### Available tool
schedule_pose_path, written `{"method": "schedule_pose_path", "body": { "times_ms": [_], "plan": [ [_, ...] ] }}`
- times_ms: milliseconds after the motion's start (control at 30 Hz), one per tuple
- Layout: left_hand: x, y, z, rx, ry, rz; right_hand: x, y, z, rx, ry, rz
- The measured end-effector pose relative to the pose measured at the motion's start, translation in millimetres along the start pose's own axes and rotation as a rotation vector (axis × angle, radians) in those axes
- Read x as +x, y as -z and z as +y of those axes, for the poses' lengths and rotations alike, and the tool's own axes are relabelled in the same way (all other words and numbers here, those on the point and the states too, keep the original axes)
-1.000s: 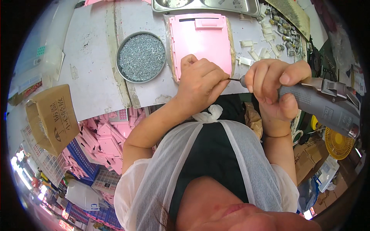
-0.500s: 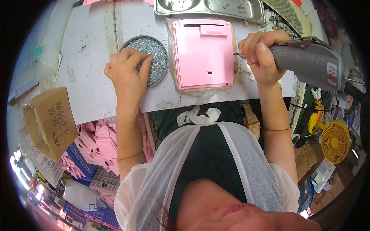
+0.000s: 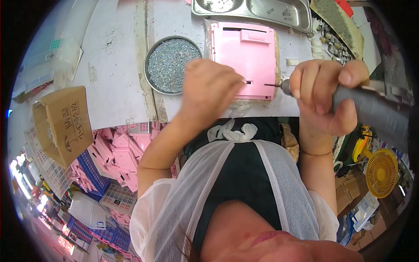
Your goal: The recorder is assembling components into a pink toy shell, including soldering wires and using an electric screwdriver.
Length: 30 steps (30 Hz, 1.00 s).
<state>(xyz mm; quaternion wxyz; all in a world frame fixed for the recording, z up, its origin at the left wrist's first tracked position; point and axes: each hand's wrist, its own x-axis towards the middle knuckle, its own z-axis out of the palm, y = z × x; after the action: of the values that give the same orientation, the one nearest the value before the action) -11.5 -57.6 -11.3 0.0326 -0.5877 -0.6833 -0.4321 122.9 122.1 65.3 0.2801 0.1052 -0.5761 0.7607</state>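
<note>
A pink plastic housing [image 3: 241, 54] lies on a plastic-wrapped pad on the table in front of me. My left hand [image 3: 211, 85] reaches over its lower left part, thumb and fingers pinched together. Whatever sits between those fingertips is too small to make out. In my right hand [image 3: 323, 87] is a grey electric screwdriver [image 3: 371, 107], held level, its thin bit pointing left over the housing's lower right edge. Left of the housing stands a round dish [image 3: 171, 63] full of small silver screws, its right rim partly behind my left hand.
A steel compartment tray [image 3: 262, 12] lies at the far edge. Small metal pieces [image 3: 334, 43] are scattered at the far right. A cardboard box [image 3: 65, 122] stands at the left, with pink plastic parts [image 3: 124, 159] below the table. A yellow fan [image 3: 381, 172] is at lower right.
My left hand has left the screw dish and moved right to the housing. My right hand has brought the screwdriver lower, its bit now by the housing's bottom right part.
</note>
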Motion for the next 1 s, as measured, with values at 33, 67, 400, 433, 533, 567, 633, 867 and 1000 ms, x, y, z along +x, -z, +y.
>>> {"method": "schedule_pose_path", "body": {
  "times_ms": [33, 67, 400, 433, 533, 567, 633, 867, 1000],
  "plan": [
    [-1.4, -8.4, 6.1, -0.07, -0.036, -0.024, -1.3, -6.4, -0.5, -0.009, -0.007, 0.027],
    [-2.6, -11.9, 11.2, -0.088, -0.032, -0.007, -2.4, -13.1, -0.5, -0.014, -0.015, 0.048],
    [-1.5, -22.4, 15.9, -0.199, -0.015, 0.056, -5.3, -17.8, -8.8, -0.004, -0.061, 0.06],
    [-1.2, -22.4, 15.5, -0.206, -0.014, 0.058, -5.1, -18.5, -8.4, -0.004, -0.064, 0.057],
    [-4.1, -23.0, 15.3, -0.19, -0.015, 0.063, -7.3, -21.3, -3.9, -0.01, -0.075, 0.067],
    [-4.2, -23.4, 14.6, -0.192, -0.021, 0.062, -7.6, -22.3, -3.7, -0.014, -0.078, 0.074],
    [-4.8, -24.0, 13.7, -0.192, -0.033, 0.058, -8.1, -23.5, -3.2, -0.013, -0.081, 0.082],
    [-2.1, -24.0, 19.5, -0.235, -0.045, 0.124, -8.4, -20.9, -8.2, 0.017, -0.074, 0.075],
    [7.1, -18.4, 13.1, -0.119, -0.077, 0.11, -8.7, -11.7, -4.9, 0.009, 0.003, 0.069]
  ]
}}
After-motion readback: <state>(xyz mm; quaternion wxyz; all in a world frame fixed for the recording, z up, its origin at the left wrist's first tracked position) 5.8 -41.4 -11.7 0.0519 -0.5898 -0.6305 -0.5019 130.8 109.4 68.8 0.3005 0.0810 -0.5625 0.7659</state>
